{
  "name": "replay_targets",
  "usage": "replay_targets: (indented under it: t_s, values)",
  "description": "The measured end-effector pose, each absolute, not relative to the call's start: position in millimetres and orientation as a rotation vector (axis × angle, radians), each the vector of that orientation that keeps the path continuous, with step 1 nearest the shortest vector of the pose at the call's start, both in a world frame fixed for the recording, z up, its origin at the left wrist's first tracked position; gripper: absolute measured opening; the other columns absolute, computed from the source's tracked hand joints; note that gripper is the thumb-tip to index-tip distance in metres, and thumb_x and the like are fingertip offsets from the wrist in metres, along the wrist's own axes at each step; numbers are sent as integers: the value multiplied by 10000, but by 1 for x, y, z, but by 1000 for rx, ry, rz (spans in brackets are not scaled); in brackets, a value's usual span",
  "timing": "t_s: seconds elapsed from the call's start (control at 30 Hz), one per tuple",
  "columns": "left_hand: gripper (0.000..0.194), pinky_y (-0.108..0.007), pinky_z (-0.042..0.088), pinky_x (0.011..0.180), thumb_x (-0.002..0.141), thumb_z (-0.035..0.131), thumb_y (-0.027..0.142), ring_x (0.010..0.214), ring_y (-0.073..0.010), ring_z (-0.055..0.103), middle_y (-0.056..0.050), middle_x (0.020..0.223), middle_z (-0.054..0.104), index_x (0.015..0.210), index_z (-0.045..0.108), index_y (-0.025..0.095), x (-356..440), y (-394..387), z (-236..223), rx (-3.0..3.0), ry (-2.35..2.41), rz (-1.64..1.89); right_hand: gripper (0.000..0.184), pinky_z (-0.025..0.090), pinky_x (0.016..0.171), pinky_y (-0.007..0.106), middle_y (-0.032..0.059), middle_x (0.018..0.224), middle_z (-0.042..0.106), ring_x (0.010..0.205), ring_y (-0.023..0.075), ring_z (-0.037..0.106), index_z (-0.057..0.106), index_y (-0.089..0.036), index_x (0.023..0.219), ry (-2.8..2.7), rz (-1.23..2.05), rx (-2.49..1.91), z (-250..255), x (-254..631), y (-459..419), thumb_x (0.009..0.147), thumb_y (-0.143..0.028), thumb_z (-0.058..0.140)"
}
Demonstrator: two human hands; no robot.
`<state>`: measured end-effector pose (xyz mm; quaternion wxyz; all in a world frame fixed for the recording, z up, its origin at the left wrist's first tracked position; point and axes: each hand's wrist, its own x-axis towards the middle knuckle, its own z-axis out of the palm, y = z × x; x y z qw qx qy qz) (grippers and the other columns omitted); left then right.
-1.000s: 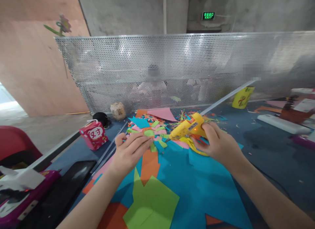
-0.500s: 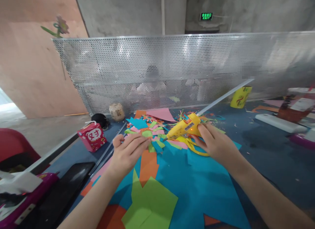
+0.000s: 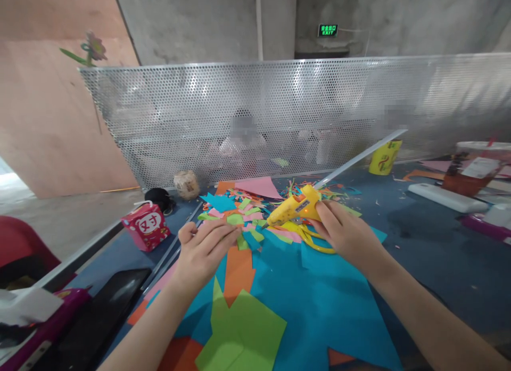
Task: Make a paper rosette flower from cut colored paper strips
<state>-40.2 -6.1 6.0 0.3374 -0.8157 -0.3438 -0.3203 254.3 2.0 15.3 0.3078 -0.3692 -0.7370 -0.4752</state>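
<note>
My right hand (image 3: 347,230) is wrapped round a yellow glue gun (image 3: 293,207), whose nozzle points left and down. A long clear glue stick (image 3: 359,159) sticks out of its back end. My left hand (image 3: 207,248) is closed in a pinch just left of the nozzle; what its fingertips hold is hidden. Below the gun lie yellow-handled scissors (image 3: 315,240). Cut paper scraps (image 3: 243,214) in green, pink, blue and orange are heaped behind my hands. Under them spreads a large blue sheet (image 3: 319,302), with a green sheet (image 3: 243,328) and an orange piece (image 3: 238,272) on top.
A perforated metal screen (image 3: 191,110) stands along the back, with a person behind it. At left are a red drink carton (image 3: 147,226), a black phone (image 3: 104,302) and a purple power strip (image 3: 43,328). A yellow roll (image 3: 384,158) and a drink cup (image 3: 473,171) stand at right.
The whole view has shifted slightly, with the scene a little left and lower. Both hands keep nearly the same pose, and the glue gun is still in my right hand.
</note>
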Motion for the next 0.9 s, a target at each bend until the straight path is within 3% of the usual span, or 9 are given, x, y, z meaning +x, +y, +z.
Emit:
replay_targets:
  t_s: [0.23, 0.5, 0.77, 0.9]
  values:
    - [364, -362, 411, 808, 852, 402, 129, 970, -149, 569, 13, 1014, 642, 1172, 469, 292, -41, -7, 3, -2156, -912, -859, 214, 451, 482, 223, 102, 786, 622, 672, 172, 610, 438, -118, 972, -1860, -1217, -918, 20, 249, 0, 814, -260, 454]
    - [309, -313, 434, 768, 780, 521, 93, 922, -167, 572, -19, 943, 659, 1057, 559, 224, -45, -6, 15, -2057, -808, -920, 220, 404, 433, 212, 69, 714, 590, 588, 148, 574, 451, -117, 923, -1837, -1259, -994, 19, 252, 1, 797, -296, 473]
    - [213, -320, 371, 678, 767, 547, 100, 850, -177, 598, -16, 864, 680, 940, 598, 212, -39, -10, 18, -2007, -818, -969, 314, 342, 390, 230, 97, 778, 577, 554, 170, 545, 471, -128, 900, -1652, -736, -1514, 11, 268, 21, 747, -401, 481]
    - [220, -316, 374, 688, 741, 560, 61, 818, -169, 604, -20, 833, 683, 909, 602, 197, -36, -11, 20, -2027, -794, -1023, 371, 336, 401, 278, 111, 616, 560, 501, 215, 536, 535, -98, 832, -1530, -615, -1811, -6, 305, 43, 746, -449, 450]
